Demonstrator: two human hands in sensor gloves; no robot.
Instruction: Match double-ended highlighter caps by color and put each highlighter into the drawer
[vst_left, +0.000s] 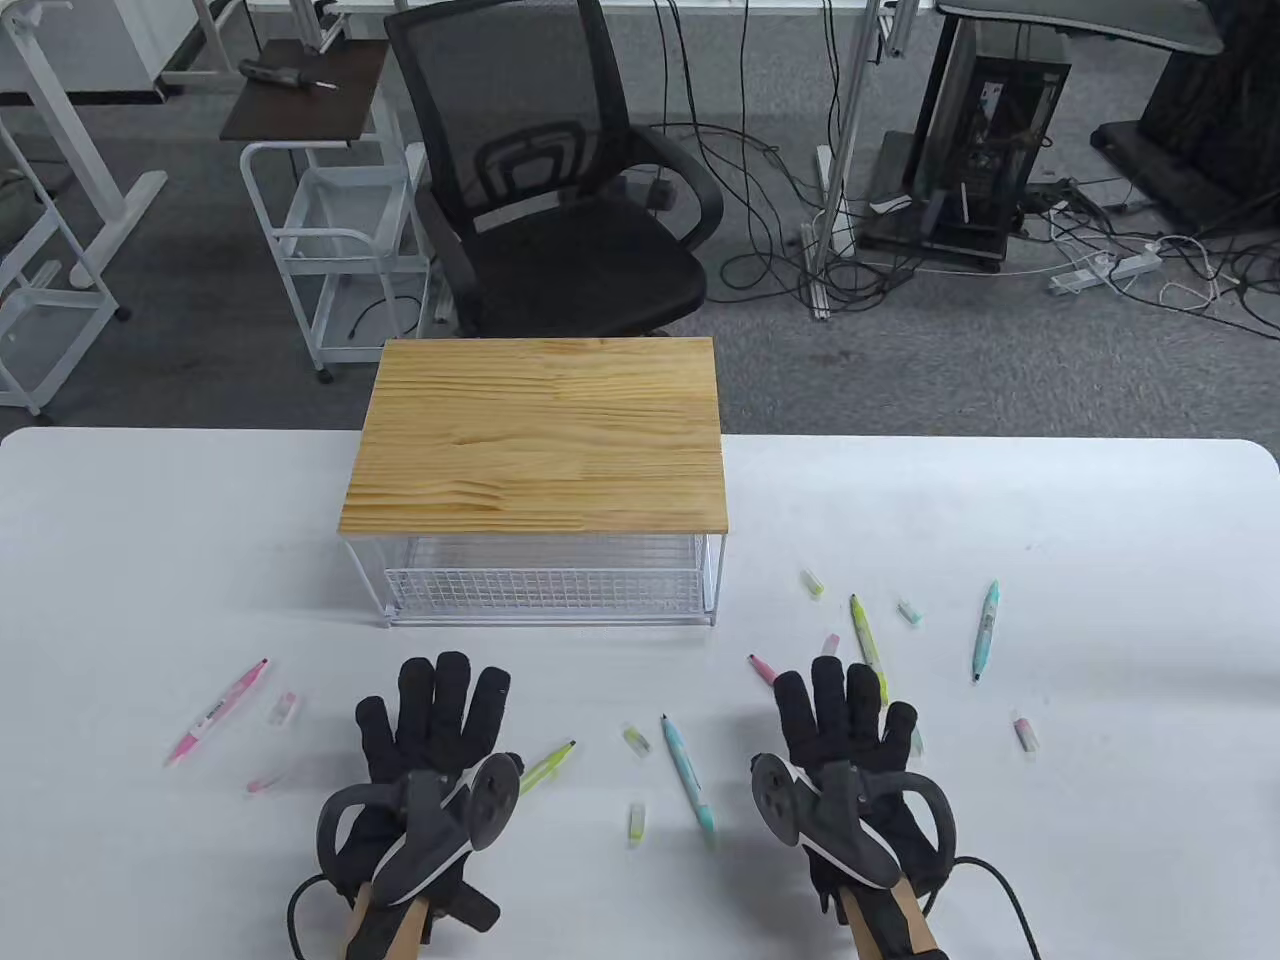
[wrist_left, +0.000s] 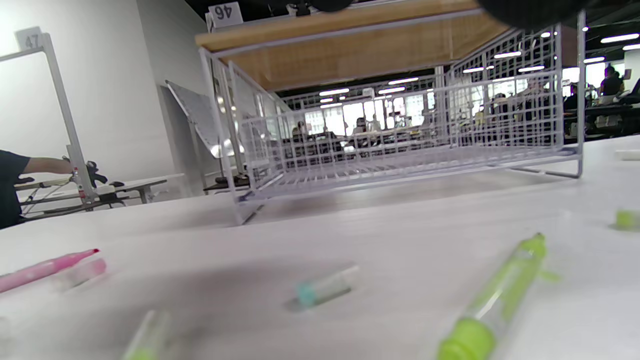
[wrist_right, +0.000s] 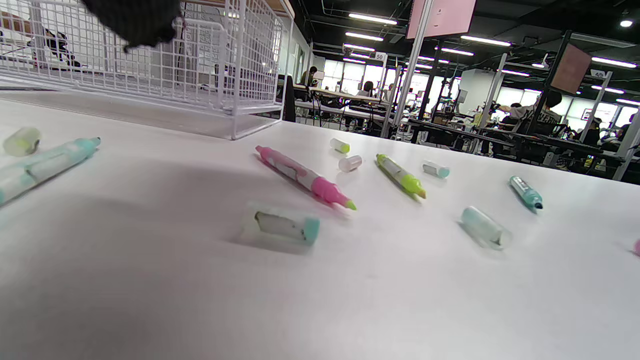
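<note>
Both gloved hands lie flat on the white table with fingers spread and hold nothing: my left hand (vst_left: 432, 722) and my right hand (vst_left: 845, 718). Uncapped highlighters are scattered about: a pink one (vst_left: 215, 712) at far left, a green one (vst_left: 548, 765) (wrist_left: 495, 300) beside my left hand, a blue one (vst_left: 687, 775) between the hands, a green one (vst_left: 866, 635) and a pink one (vst_left: 762, 668) (wrist_right: 302, 177) partly under my right fingers, and a blue one (vst_left: 985, 630) further right. Several loose caps lie among them, such as a teal cap (wrist_right: 282, 225). The wire drawer (vst_left: 545, 590) stands behind the hands.
The drawer sits in a white wire frame under a wooden top (vst_left: 540, 450) at the table's middle back. A black office chair (vst_left: 560, 200) stands beyond the table. The table's far edge runs just behind the frame.
</note>
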